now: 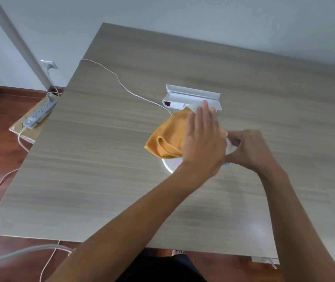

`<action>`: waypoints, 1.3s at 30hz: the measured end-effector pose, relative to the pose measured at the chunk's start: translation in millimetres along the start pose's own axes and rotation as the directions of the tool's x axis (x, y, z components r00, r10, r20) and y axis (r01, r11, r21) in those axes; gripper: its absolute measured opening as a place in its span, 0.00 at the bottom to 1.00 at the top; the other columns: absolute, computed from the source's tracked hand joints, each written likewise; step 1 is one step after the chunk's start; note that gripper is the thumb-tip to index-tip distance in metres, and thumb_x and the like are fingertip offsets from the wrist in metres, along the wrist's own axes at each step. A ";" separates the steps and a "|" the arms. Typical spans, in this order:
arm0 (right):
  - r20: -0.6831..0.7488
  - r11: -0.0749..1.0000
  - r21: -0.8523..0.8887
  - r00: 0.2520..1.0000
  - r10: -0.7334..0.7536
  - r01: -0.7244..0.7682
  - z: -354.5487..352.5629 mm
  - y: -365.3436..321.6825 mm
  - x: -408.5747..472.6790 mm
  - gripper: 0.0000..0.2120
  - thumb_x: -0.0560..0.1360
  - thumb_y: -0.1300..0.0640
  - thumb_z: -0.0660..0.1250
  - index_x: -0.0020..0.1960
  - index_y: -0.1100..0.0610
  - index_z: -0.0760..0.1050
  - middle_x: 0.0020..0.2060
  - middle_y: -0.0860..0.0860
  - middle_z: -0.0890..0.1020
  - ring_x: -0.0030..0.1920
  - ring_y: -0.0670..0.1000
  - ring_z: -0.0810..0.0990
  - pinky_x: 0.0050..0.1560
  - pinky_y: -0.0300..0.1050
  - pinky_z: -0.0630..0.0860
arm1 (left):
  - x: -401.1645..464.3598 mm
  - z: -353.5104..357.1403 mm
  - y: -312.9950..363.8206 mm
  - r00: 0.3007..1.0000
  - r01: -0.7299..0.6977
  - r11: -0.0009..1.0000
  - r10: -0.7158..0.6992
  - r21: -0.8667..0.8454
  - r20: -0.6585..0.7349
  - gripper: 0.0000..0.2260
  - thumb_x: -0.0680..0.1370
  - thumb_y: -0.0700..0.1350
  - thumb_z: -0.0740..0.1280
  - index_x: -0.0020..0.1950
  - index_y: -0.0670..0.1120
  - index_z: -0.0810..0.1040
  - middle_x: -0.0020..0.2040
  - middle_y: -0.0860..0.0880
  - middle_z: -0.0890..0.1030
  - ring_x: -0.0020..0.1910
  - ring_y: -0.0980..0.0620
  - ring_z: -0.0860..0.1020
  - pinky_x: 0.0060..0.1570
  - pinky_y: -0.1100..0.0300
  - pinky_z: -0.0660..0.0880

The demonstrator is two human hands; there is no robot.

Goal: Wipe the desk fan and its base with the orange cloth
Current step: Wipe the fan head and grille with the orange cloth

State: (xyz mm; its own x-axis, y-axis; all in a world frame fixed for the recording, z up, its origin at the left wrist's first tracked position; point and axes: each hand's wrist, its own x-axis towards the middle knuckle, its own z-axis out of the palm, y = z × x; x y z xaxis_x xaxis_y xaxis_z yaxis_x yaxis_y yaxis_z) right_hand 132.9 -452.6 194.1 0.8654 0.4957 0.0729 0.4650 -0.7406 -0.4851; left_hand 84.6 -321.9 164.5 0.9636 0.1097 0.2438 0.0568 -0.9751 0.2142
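Fingers (201,117) of the left hand (203,143) lie straight and together, palm pressing the orange cloth (168,135) onto the desk fan (230,148). Right hand (248,147) curls closed on the fan's white edge. Its round base (167,164) peeks below. Beyond sits a white tray (193,96); its markings are unreadable.

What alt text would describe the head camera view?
A person's left hand presses a crumpled orange cloth onto a white desk fan, while the right hand grips the fan's other side, on a grey wood-grain table.
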 end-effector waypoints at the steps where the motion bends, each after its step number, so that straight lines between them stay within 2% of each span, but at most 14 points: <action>1: -0.008 1.000 0.012 1.000 -0.001 0.001 -0.3 0.5 -1.9 0.19 0.52 0.42 0.69 0.35 0.56 0.80 0.24 0.50 0.58 0.29 0.47 0.56 0.28 0.40 0.55 | 1.6 0.3 4.1 0.999 -0.037 0.999 0.037 0.015 0.008 0.29 0.81 0.51 0.43 0.78 0.35 0.49 0.79 0.35 0.51 0.78 0.40 0.53 0.76 0.45 0.52; 3: -0.024 0.999 0.041 1.000 0.012 -0.011 0.4 1.5 -5.8 0.19 0.51 0.40 0.69 0.31 0.55 0.74 0.25 0.49 0.57 0.29 0.47 0.56 0.28 0.39 0.52 | 4.9 -2.2 0.2 0.995 -0.103 0.995 0.103 -0.011 -0.002 0.29 0.81 0.51 0.43 0.77 0.35 0.53 0.78 0.36 0.55 0.77 0.41 0.57 0.75 0.45 0.54; 6: -0.013 0.997 0.067 0.999 0.048 -0.047 7.3 2.2 -6.9 0.20 0.52 0.38 0.73 0.39 0.48 0.82 0.23 0.50 0.65 0.28 0.45 0.60 0.28 0.39 0.60 | 1.2 -0.7 -23.2 0.987 -0.160 0.981 0.156 -0.108 -0.050 0.27 0.81 0.51 0.47 0.76 0.37 0.60 0.77 0.38 0.62 0.75 0.42 0.63 0.74 0.44 0.57; 8: 0.018 0.995 0.074 0.997 0.070 -0.071 8.8 0.5 -8.5 0.27 0.53 0.39 0.76 0.52 0.42 0.83 0.26 0.48 0.77 0.30 0.42 0.71 0.33 0.42 0.71 | -4.8 1.8 -46.2 0.993 -0.098 0.967 0.081 -0.234 -0.080 0.27 0.81 0.52 0.49 0.77 0.40 0.61 0.77 0.41 0.63 0.76 0.44 0.63 0.75 0.44 0.56; 10: 0.046 0.988 0.112 0.994 0.099 -0.104 8.4 2.1 -10.2 0.32 0.54 0.46 0.80 0.58 0.39 0.81 0.36 0.51 0.86 0.41 0.45 0.85 0.42 0.46 0.79 | -9.8 3.1 -68.4 0.997 -0.001 0.895 -0.030 -0.445 -0.064 0.27 0.81 0.53 0.47 0.78 0.41 0.58 0.78 0.43 0.61 0.77 0.47 0.60 0.76 0.46 0.55; 12: 0.054 0.983 0.151 0.993 0.101 -0.108 7.4 5.8 -9.9 0.32 0.52 0.48 0.81 0.56 0.34 0.78 0.42 0.54 0.87 0.51 0.50 0.86 0.48 0.50 0.81 | -10.9 4.9 -85.4 0.991 0.104 0.740 -0.130 -0.664 0.011 0.26 0.82 0.52 0.47 0.78 0.42 0.57 0.78 0.45 0.61 0.77 0.49 0.60 0.75 0.52 0.55; 14: 0.059 0.983 0.153 0.994 0.096 -0.104 6.2 6.0 -6.7 0.34 0.50 0.44 0.77 0.55 0.28 0.75 0.43 0.56 0.87 0.52 0.52 0.85 0.49 0.51 0.81 | -8.0 18.4 -99.1 0.956 0.272 0.541 -0.245 -0.796 0.160 0.25 0.81 0.52 0.51 0.77 0.47 0.61 0.76 0.48 0.65 0.75 0.52 0.63 0.73 0.58 0.57; 17: 0.087 0.982 0.145 0.990 0.110 -0.122 4.3 6.2 -2.2 0.34 0.50 0.43 0.78 0.54 0.25 0.76 0.40 0.54 0.87 0.47 0.57 0.85 0.48 0.51 0.80 | -2.7 29.2 -110.3 0.731 0.559 -0.067 -0.431 -0.826 0.530 0.18 0.77 0.55 0.56 0.55 0.48 0.81 0.55 0.46 0.82 0.61 0.44 0.77 0.62 0.54 0.72; 19: 0.106 0.982 0.138 0.988 0.113 -0.127 2.1 6.2 0.1 0.34 0.50 0.43 0.78 0.55 0.27 0.76 0.40 0.53 0.87 0.44 0.55 0.85 0.47 0.51 0.80 | -4.4 37.2 -115.0 0.583 0.604 -0.356 -0.413 -0.713 0.700 0.17 0.80 0.54 0.57 0.46 0.45 0.80 0.43 0.44 0.82 0.45 0.43 0.80 0.49 0.55 0.76; 23: 0.115 0.989 0.104 0.989 0.090 -0.102 1.5 2.3 7.7 0.32 0.52 0.45 0.80 0.52 0.23 0.75 0.37 0.56 0.85 0.36 0.45 0.76 0.43 0.48 0.79 | -9.6 48.3 -121.9 0.554 0.631 -0.558 -0.163 -0.539 0.817 0.21 0.81 0.53 0.52 0.53 0.43 0.80 0.45 0.41 0.84 0.45 0.43 0.80 0.47 0.53 0.77; 26: 0.113 0.993 0.084 0.991 0.072 -0.082 -0.6 2.9 9.0 0.33 0.53 0.48 0.82 0.56 0.32 0.78 0.38 0.54 0.86 0.39 0.56 0.83 0.41 0.48 0.79 | -7.2 46.0 -125.4 0.538 0.657 -0.533 -0.165 -0.534 0.827 0.21 0.81 0.53 0.51 0.52 0.42 0.80 0.42 0.41 0.84 0.44 0.44 0.80 0.44 0.54 0.77; 30: 0.115 0.991 0.072 0.988 0.101 -0.110 -2.3 6.9 6.2 0.32 0.55 0.54 0.84 0.58 0.41 0.81 0.39 0.50 0.88 0.44 0.48 0.86 0.39 0.45 0.77 | -0.9 38.2 -118.7 0.549 0.658 -0.410 -0.314 -0.632 0.775 0.21 0.81 0.55 0.53 0.51 0.43 0.80 0.47 0.39 0.83 0.46 0.42 0.80 0.48 0.52 0.77; 34: 0.122 0.994 0.048 0.988 0.096 -0.102 -1.0 5.4 8.0 0.33 0.56 0.55 0.84 0.59 0.42 0.81 0.41 0.49 0.88 0.48 0.51 0.86 0.44 0.50 0.80 | -1.1 22.1 -107.1 0.672 0.666 0.094 -0.506 -0.740 0.541 0.23 0.83 0.55 0.50 0.63 0.43 0.77 0.64 0.41 0.78 0.65 0.42 0.74 0.67 0.50 0.67; 39: 0.106 0.995 0.075 0.993 0.058 -0.066 -3.7 1.0 8.2 0.32 0.55 0.50 0.84 0.54 0.30 0.78 0.43 0.57 0.86 0.51 0.55 0.85 0.43 0.50 0.78 | -3.7 2.3 -74.1 0.868 0.468 0.560 -0.437 -0.684 0.236 0.25 0.84 0.51 0.48 0.77 0.38 0.58 0.77 0.40 0.62 0.76 0.43 0.60 0.73 0.53 0.55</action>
State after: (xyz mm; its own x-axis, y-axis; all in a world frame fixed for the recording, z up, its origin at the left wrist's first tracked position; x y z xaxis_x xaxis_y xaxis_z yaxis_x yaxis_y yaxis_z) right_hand 141.2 -450.9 197.4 0.8662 0.4974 -0.0481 0.3917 -0.7356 -0.5527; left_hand 77.4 -250.5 145.6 0.8730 0.4763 -0.1052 0.3043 -0.3632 0.8806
